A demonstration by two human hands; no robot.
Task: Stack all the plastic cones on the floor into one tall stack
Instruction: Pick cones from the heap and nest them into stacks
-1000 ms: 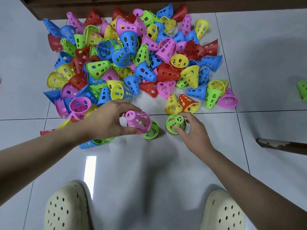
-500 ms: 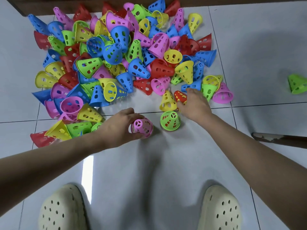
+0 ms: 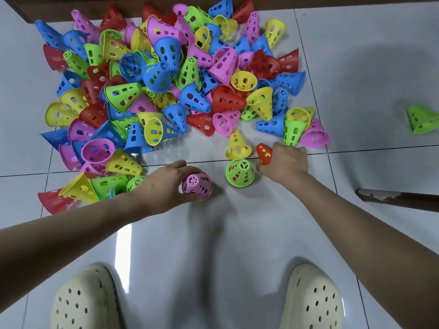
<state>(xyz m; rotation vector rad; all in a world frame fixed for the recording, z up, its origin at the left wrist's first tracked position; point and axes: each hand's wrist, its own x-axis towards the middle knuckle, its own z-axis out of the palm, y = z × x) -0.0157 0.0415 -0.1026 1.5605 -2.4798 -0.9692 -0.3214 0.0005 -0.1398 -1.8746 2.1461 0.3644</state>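
Observation:
A big heap of perforated plastic cones (image 3: 166, 86) in blue, pink, yellow, green and red covers the white tiled floor ahead. A short upright stack with a green cone on top (image 3: 240, 172) stands just in front of the heap. My left hand (image 3: 166, 186) is closed around a pink cone (image 3: 198, 185) that sits upright on the floor left of that stack. My right hand (image 3: 286, 162) grips a red cone (image 3: 264, 153), tilted, just right of the stack. An upright yellow cone (image 3: 237, 146) stands behind the stack.
A lone green cone (image 3: 421, 119) lies far right. A worn wooden stick (image 3: 399, 198) juts in from the right edge. A dark wooden baseboard (image 3: 332, 2) runs behind the heap. My two cream clogs (image 3: 85, 300) (image 3: 311, 298) stand at the bottom.
My left hand set the pink cone down over the green one on the floor. My right hand left the green-topped stack, reached to the heap's edge and took hold of the red cone.

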